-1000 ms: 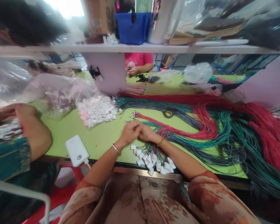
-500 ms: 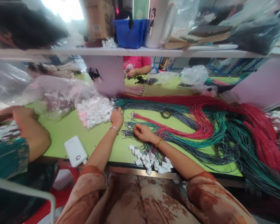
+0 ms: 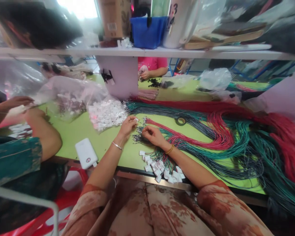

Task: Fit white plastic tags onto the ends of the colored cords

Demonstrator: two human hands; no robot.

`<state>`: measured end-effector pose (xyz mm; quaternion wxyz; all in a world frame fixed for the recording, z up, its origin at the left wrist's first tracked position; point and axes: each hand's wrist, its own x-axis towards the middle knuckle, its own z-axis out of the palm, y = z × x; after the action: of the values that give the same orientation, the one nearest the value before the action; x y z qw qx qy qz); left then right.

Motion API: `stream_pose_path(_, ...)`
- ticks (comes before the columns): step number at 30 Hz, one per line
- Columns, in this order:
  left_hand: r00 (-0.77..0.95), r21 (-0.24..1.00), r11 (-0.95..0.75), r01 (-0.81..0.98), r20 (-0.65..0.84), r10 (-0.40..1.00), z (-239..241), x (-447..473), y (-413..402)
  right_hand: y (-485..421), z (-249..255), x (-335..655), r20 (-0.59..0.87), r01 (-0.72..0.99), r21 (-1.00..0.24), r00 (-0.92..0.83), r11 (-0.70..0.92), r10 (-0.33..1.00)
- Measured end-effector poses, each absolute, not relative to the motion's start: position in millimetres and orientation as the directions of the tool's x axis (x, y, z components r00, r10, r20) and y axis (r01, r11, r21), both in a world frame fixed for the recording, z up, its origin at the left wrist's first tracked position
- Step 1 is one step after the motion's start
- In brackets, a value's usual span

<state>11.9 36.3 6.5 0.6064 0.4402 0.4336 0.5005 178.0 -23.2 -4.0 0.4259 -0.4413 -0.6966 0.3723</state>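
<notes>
My left hand is closed in a pinch, with a small white connector housing at its fingertips. Just to the right, my right hand curls thumb against fingers over the crimped ends of the dark wires; what it pinches is too small to make out. Red wires and green wires fan out beyond that hand. Below my right wrist lies a bunch of wires with white connectors at the table's front edge. A heap of loose white connectors spills from a clear bag to the left.
A white power bank lies at front left. A roll of black tape sits among the wires. Overhead runs a shelf with a blue bin. A co-worker's arm rests at the left; another person sits across the table.
My left hand has drawn back from the connector heap towards my right hand, a white connector now showing in its fingers. My right hand stays over the wire ends. The camera view has shifted left.
</notes>
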Motion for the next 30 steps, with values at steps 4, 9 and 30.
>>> stream_pose_path(4,0.275,0.885,0.322,-0.335,-0.235,0.932,4.3,13.1,22.3,-22.3,-2.9,177.4,0.27,0.294,-0.911,-0.109,0.291,0.957)
stream_pose_path(9,0.376,0.848,0.372,-0.378,-0.227,0.898,-0.1,16.7,17.3,-19.3,-4.3,181.2,0.254,0.327,-0.912,-0.022,0.247,0.967)
stream_pose_path(30,0.123,0.975,0.164,-0.148,-0.147,0.981,-16.3,37.1,8.0,-20.5,-17.3,178.4,0.269,0.553,-0.775,-0.15,0.306,0.951)
